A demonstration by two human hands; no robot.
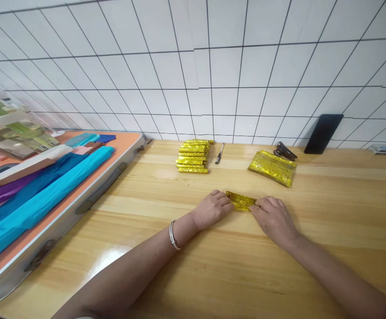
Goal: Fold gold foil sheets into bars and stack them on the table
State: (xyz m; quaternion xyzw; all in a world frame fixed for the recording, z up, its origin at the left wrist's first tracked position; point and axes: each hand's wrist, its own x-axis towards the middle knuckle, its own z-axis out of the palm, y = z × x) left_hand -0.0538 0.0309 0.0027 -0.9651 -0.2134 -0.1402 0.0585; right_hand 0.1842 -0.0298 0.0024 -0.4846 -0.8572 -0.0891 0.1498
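Observation:
A small strip of shiny gold foil [241, 201] lies on the wooden table between my hands. My left hand [214, 209] has its fingers closed on the strip's left end. At the right end, the fingers of my right hand [273, 218] pinch the foil. Beyond my left hand sits a pile of several narrow gold foil rolls [193, 157]. A flat stack of gold foil sheets [272, 167] rests beyond my right hand. My fingertips are partly hidden against the foil.
A small cutter knife [219, 153] lies right of the rolls. Behind the foil stack is a dark clip [285, 151]; a black phone-like slab [323, 134] leans on the tiled wall [226, 66]. At left, an orange-topped case [126, 141] holds blue rolled material [52, 197] and a clear bag.

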